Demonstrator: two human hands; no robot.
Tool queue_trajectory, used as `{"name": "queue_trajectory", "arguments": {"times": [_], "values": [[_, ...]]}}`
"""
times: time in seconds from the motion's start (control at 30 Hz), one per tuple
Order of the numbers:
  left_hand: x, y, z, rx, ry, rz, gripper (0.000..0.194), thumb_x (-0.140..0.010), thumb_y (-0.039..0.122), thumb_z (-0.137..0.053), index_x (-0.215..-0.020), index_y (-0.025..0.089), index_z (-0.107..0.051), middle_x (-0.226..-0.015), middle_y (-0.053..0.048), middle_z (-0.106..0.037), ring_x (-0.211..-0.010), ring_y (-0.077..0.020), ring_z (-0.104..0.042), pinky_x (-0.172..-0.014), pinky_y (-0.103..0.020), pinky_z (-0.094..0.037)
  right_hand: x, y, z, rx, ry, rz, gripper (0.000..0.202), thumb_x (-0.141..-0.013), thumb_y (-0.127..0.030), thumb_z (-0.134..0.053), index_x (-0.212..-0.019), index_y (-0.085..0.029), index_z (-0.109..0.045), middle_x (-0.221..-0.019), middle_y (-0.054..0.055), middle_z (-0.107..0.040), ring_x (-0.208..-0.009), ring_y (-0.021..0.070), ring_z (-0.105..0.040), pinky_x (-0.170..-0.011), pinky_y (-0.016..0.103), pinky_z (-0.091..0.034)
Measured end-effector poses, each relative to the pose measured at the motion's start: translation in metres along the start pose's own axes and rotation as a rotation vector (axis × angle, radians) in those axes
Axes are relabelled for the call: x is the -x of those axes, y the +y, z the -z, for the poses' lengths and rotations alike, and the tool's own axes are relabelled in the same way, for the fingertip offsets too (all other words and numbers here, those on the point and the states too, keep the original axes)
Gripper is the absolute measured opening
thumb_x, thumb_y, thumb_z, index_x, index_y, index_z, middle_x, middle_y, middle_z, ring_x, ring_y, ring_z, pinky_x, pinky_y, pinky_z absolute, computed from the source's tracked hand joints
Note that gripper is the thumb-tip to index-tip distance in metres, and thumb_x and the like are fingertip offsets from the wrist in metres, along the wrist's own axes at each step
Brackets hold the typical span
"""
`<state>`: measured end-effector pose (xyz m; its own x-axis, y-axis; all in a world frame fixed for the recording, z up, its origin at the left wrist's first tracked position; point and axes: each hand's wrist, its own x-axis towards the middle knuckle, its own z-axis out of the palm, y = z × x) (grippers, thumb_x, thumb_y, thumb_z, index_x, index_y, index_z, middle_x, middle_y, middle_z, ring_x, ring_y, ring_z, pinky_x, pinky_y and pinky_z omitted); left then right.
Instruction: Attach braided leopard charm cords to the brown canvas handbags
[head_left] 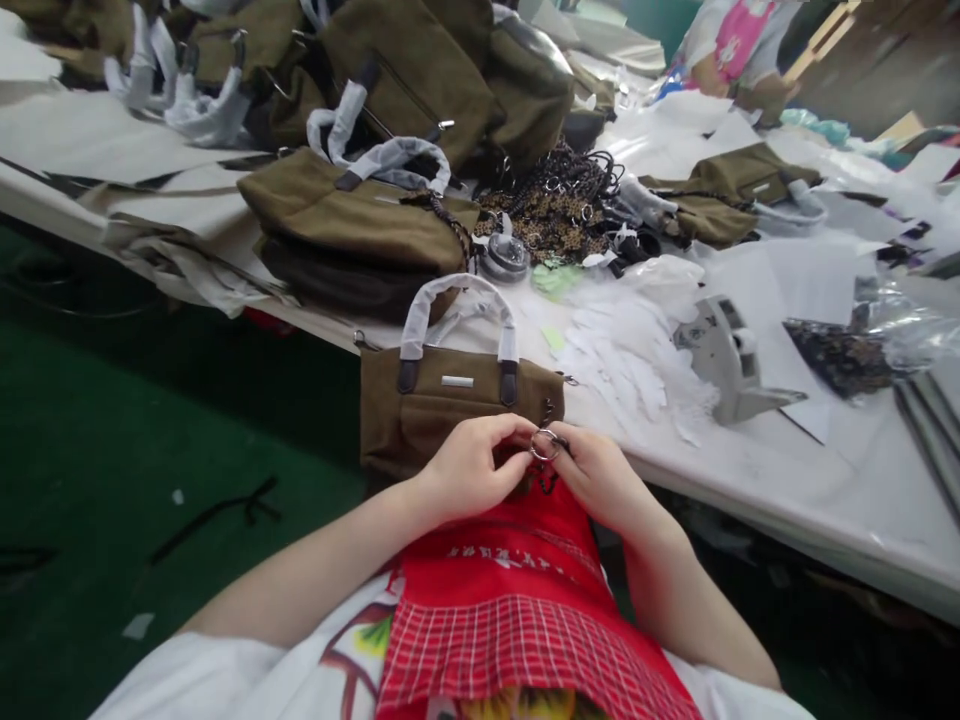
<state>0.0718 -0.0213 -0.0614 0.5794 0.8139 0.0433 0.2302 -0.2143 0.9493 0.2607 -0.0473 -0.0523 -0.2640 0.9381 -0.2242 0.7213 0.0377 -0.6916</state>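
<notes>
A silver metal ring [544,445] with a dark cord is pinched between my two hands, in front of a small olive handbag [450,405]. My left hand [480,465] has its thumb and forefinger closed on the ring's left side. My right hand [596,470] grips the ring's right side and the cord, its fingers curled. The handbag stands at the table edge, its two wrapped handles [459,290] upright and a small metal plate on its front. Part of the dark cord hangs below my hands and part rises against the bag's right side.
A larger olive bag [360,225] lies behind, with more bags [420,70] piled further back. Patterned straps [555,200], a tape roll [504,256], white slips [630,350] and a grey tape dispenser [727,360] lie on the table [750,490]. Another person [739,45] is at the far right.
</notes>
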Motion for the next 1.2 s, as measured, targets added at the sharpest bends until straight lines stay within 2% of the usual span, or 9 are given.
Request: {"name": "queue_trajectory", "arguments": {"times": [0.2,0.27,0.43,0.5,0.6,0.73,0.9,1.0,1.2], "values": [[-0.003,0.002,-0.005,0.105,0.027,0.201,0.015,-0.084,0.023,-0.059,-0.088,0.014,-0.070,-0.071,-0.001,-0.072,-0.062,-0.0148,-0.067,-0.060,-0.023,-0.054,0.007,0.007,0.000,-0.026,0.016,0.025,0.026,-0.097,-0.030,-0.045,-0.075,-0.020,-0.055,-0.072,0.000,-0.063,-0.066,0.0156,-0.056,-0.063,0.026,-0.037],[-0.004,0.003,-0.005,0.149,0.048,0.211,0.014,-0.082,0.023,-0.060,-0.088,0.014,-0.070,-0.071,-0.001,-0.072,-0.062,-0.0148,-0.067,-0.060,-0.023,-0.054,0.010,0.007,0.002,-0.053,0.015,0.041,0.022,-0.095,-0.030,-0.048,-0.080,-0.019,-0.060,-0.075,0.001,-0.066,-0.068,0.0162,-0.057,-0.065,0.027,-0.039],[-0.002,0.003,0.000,0.024,0.150,0.082,0.013,-0.081,0.019,-0.060,-0.087,0.015,-0.071,-0.086,-0.004,-0.075,-0.079,-0.0173,-0.069,-0.075,-0.027,-0.056,0.018,0.010,0.009,-0.204,-0.075,0.091,0.022,-0.089,-0.034,-0.061,-0.105,-0.021,-0.069,-0.089,0.003,-0.072,-0.071,0.0175,-0.061,-0.064,0.027,-0.045],[-0.001,0.003,0.003,-0.058,0.145,0.010,0.014,-0.083,0.018,-0.059,-0.089,0.016,-0.071,-0.087,-0.004,-0.075,-0.080,-0.0171,-0.069,-0.078,-0.028,-0.055,0.018,0.011,0.011,-0.275,-0.029,0.111,0.028,-0.092,-0.038,-0.057,-0.112,-0.021,-0.069,-0.099,0.006,-0.072,-0.083,0.0205,-0.064,-0.073,0.029,-0.048],[0.001,0.003,0.006,-0.148,0.077,-0.085,0.015,-0.084,0.015,-0.058,-0.092,0.016,-0.071,-0.086,-0.004,-0.074,-0.080,-0.0160,-0.068,-0.078,-0.027,-0.053,0.013,0.013,0.009,-0.330,0.120,0.130,0.032,-0.097,-0.040,-0.047,-0.100,-0.020,-0.072,-0.097,0.007,-0.072,-0.091,0.0219,-0.064,-0.083,0.032,-0.048],[0.003,0.002,0.007,-0.273,0.061,-0.148,0.014,-0.084,0.013,-0.057,-0.092,0.017,-0.069,-0.086,-0.003,-0.073,-0.080,-0.0160,-0.068,-0.077,-0.027,-0.052,0.006,0.011,0.004,-0.497,0.141,0.038,0.032,-0.091,-0.044,-0.058,-0.080,-0.018,-0.071,-0.071,0.003,-0.067,-0.067,0.0157,-0.060,-0.064,0.027,-0.046],[0.006,0.001,0.009,-0.402,0.098,-0.170,0.012,-0.084,0.014,-0.057,-0.091,0.017,-0.067,-0.086,-0.004,-0.072,-0.080,-0.0174,-0.067,-0.077,-0.029,-0.051,0.007,0.005,0.000,-0.784,-0.076,-0.120,0.035,-0.087,-0.051,-0.063,-0.080,-0.016,-0.063,-0.050,-0.006,-0.052,-0.038,0.0061,-0.040,-0.038,0.018,-0.029],[0.009,0.004,0.010,-0.417,0.107,-0.169,0.012,-0.085,0.014,-0.057,-0.092,0.017,-0.066,-0.086,-0.005,-0.072,-0.080,-0.0179,-0.066,-0.077,-0.030,-0.051,0.007,0.003,-0.002,-0.937,-0.166,-0.160,0.034,-0.087,-0.051,-0.063,-0.085,-0.017,-0.058,-0.053,-0.005,-0.058,-0.036,0.0062,-0.046,-0.035,0.016,-0.032],[0.011,0.016,0.018,-0.277,0.079,-0.184,0.017,-0.089,0.019,-0.056,-0.099,0.016,-0.069,-0.094,-0.007,-0.069,-0.086,-0.0174,-0.064,-0.080,-0.029,-0.050,0.005,0.003,-0.005,-1.151,-0.147,-0.108,0.031,-0.088,-0.047,-0.066,-0.086,-0.017,-0.057,-0.055,-0.004,-0.062,-0.038,0.0058,-0.052,-0.040,0.014,-0.042]]}}
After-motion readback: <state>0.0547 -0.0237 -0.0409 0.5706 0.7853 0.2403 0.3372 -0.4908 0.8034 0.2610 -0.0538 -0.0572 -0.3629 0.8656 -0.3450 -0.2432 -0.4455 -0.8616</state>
